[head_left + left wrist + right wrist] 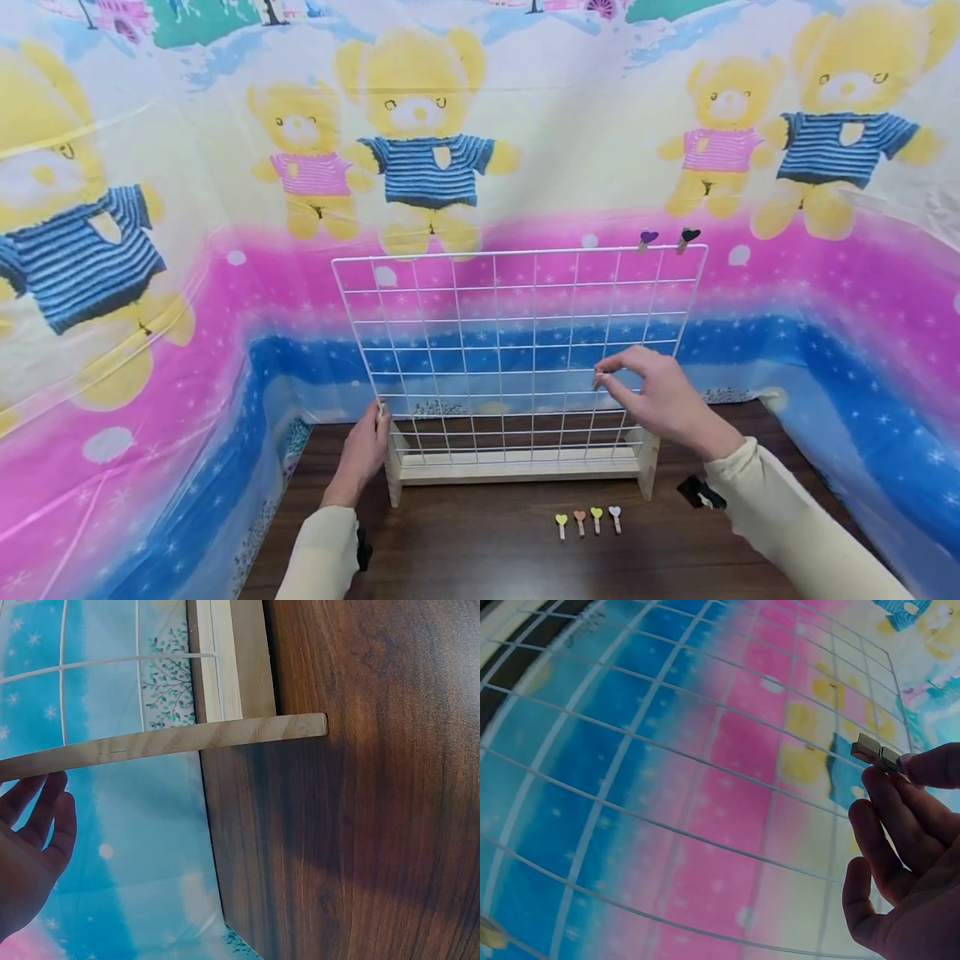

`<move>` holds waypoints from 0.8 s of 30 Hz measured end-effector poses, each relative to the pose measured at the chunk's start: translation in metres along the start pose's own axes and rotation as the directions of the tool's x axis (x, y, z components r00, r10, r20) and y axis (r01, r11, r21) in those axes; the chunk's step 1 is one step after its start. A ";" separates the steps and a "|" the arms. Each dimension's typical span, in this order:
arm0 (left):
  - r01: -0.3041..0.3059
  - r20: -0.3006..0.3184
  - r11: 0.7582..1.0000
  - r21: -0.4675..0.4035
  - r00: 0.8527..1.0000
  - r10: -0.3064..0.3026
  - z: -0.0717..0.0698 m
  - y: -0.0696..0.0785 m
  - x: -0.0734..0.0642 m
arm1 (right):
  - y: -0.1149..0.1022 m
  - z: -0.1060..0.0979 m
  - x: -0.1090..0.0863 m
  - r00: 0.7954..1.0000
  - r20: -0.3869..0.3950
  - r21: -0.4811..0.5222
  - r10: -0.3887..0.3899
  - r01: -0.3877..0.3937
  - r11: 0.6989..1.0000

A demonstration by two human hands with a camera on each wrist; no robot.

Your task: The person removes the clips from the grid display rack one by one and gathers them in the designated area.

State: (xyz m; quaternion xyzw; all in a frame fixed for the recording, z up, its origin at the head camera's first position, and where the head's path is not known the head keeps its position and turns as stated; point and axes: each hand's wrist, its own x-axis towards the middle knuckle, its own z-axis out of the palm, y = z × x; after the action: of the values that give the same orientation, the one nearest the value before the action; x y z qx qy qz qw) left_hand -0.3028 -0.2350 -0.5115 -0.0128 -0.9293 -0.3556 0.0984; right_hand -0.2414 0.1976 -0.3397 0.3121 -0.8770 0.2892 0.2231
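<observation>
A white wire grid [513, 333] stands upright in a pale wooden stand [517, 475]. At its lower left, my left hand [363, 450] grips the stand's wooden side post [150, 746]; the thumb is hidden in the left wrist view. My right hand [663, 400] is raised in front of the grid's right half. Between its thumb and index finger it pinches a small wooden clothespin [877, 754], apart from the wires. A purple heart clothespin [648, 239] and a black heart clothespin [688, 237] are clipped on the grid's top bar, near the right corner.
Several heart clothespins lie in a row on the dark wooden table [480, 542] before the stand: yellow ones, an orange one [580, 521] and a white one [616, 518]. Behind the grid and along both sides hangs a bear-printed cloth [570, 150].
</observation>
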 end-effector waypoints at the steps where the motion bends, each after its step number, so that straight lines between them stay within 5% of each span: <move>1: 0.001 0.001 1.000 0.000 1.000 -0.001 0.000 0.000 0.000 | 0.002 0.004 -0.004 1.000 0.010 0.007 0.017 -0.017 1.000; 11: -0.007 -0.005 1.000 0.014 1.000 0.007 -0.001 0.001 0.001 | 0.022 0.048 -0.045 0.986 0.114 0.070 0.123 -0.132 0.989; 17: 0.001 -0.004 1.000 0.022 1.000 -0.001 0.000 0.000 0.001 | 0.031 0.078 -0.068 0.958 0.211 0.079 0.192 -0.213 0.974; 24: -0.001 -0.012 1.000 0.020 1.000 0.001 0.001 0.001 0.000 | 0.043 0.111 -0.091 0.941 0.280 0.118 0.189 -0.229 0.966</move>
State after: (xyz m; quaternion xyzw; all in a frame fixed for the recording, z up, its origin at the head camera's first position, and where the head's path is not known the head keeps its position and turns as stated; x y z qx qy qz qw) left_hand -0.3032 -0.2342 -0.5115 -0.0101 -0.9322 -0.3465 0.1043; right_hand -0.2293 0.1914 -0.4893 0.2687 -0.9031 0.3316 0.0471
